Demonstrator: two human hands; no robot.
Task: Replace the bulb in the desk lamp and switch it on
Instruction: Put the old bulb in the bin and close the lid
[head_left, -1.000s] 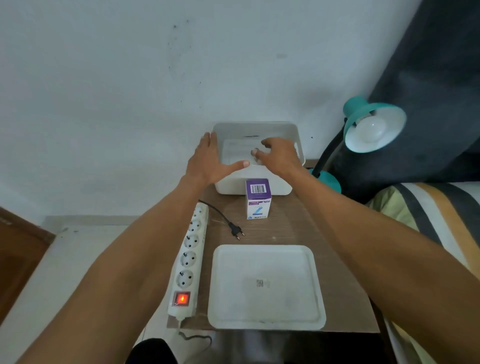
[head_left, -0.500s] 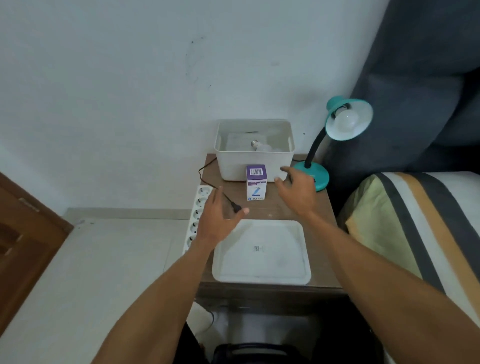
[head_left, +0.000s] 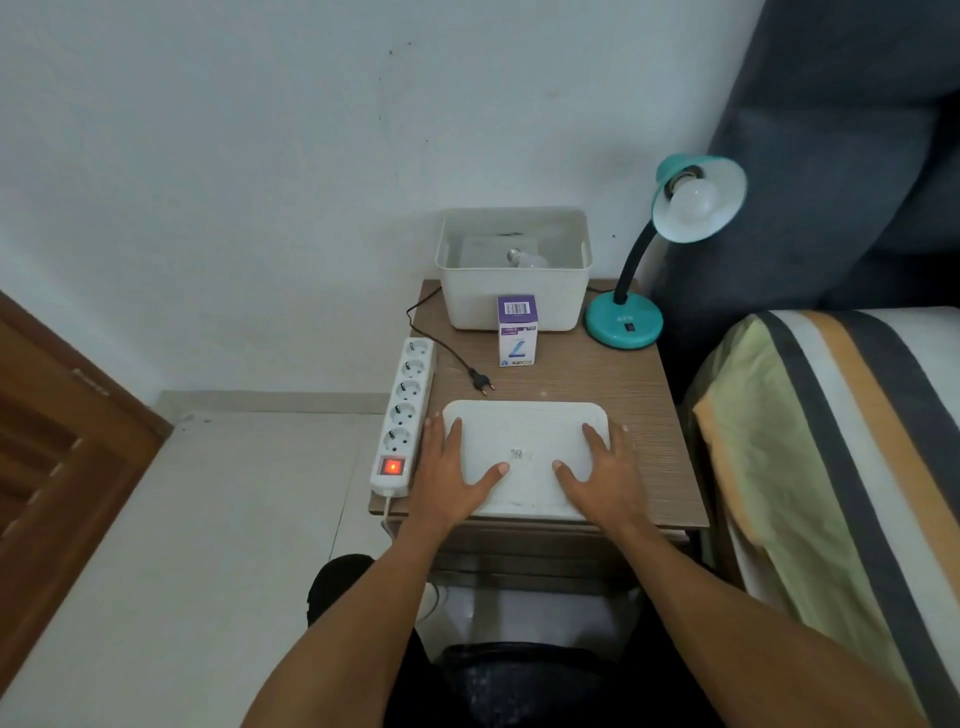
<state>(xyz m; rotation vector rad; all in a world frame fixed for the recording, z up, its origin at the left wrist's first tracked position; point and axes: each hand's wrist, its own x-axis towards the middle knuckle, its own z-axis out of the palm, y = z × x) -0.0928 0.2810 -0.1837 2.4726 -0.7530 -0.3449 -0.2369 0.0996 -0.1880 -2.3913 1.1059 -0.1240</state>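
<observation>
A teal desk lamp (head_left: 623, 322) stands at the back right of the small wooden table (head_left: 634, 384), with a white bulb (head_left: 693, 200) in its shade, unlit. Its black plug (head_left: 482, 381) lies loose on the table, not in the power strip (head_left: 404, 410), whose red switch glows. A white bin (head_left: 514, 301) at the back holds another bulb (head_left: 527, 258). In front of it stands a purple and white bulb box (head_left: 517, 332). My left hand (head_left: 454, 475) and right hand (head_left: 602, 475) rest flat with straight fingers on the left and right sides of a white tray (head_left: 524, 431).
A bed with a striped cover (head_left: 831, 441) lies close to the table's right side. A dark cushion (head_left: 841, 156) rises behind the lamp. A wooden door (head_left: 57, 441) is at the left. The power strip's white cord hangs off the table's front left corner.
Both hands drew back from the white bin, passed over the bulb box and plug, and now lie flat on the tray at the front. My head has moved back.
</observation>
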